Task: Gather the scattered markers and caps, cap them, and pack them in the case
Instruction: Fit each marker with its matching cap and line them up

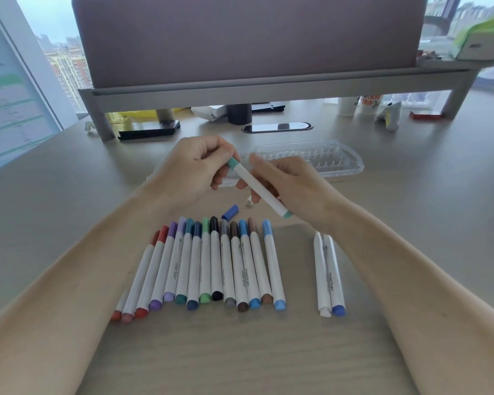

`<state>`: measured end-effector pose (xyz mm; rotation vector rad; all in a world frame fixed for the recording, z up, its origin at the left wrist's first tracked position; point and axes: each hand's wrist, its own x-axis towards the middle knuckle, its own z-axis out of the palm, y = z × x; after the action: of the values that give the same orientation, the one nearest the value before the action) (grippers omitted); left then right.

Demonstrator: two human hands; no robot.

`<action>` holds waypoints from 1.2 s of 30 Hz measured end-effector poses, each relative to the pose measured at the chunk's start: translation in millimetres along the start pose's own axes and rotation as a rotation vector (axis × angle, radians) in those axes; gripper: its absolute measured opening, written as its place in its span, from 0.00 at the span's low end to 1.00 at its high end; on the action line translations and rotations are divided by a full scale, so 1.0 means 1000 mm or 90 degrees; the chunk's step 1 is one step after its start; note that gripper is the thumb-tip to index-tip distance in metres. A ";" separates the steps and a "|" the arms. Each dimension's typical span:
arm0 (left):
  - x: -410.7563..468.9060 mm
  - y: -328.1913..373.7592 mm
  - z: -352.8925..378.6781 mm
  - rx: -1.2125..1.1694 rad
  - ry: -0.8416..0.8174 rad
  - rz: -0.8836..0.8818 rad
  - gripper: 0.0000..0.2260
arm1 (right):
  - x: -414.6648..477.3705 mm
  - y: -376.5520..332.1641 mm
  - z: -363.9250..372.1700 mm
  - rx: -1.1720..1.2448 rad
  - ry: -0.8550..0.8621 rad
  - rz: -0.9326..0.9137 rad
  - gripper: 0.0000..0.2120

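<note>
Between both hands, above the tabletop (411, 209), a smooth white marker (257, 186) slants from far-left down to near-right. The left hand (200, 166) pinches its teal cap (234, 163) at the upper end. The right hand (291, 183) grips the barrel, so the cap should seat along that axis. Just below lies a loose blue cap (230, 211). Closer in sits a row (211, 266) of capped markers, with an uncapped pair (327, 275) to its right. Behind the hands is the clear, ribbed plastic case (325, 161).

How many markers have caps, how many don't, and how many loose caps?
Capped markers in the row: 14
Uncapped markers: 2
Mint marker held by left hand and right hand: 1
Loose caps, blue and white: 2
Total: 19
</note>
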<state>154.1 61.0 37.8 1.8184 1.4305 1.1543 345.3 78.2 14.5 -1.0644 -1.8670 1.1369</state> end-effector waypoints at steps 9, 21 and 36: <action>-0.002 0.030 0.048 0.334 -0.331 0.006 0.13 | 0.011 0.020 -0.018 0.072 0.253 0.086 0.36; -0.027 0.055 0.082 0.397 -0.295 -0.001 0.14 | 0.014 0.021 -0.019 0.124 0.346 0.120 0.36; -0.017 0.047 0.092 0.403 -0.264 -0.099 0.20 | 0.016 0.023 -0.027 0.198 0.483 0.046 0.32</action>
<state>256.1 39.2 27.8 2.1338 1.7500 0.2140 368.3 108.3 5.6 -1.1690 -1.0331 0.8507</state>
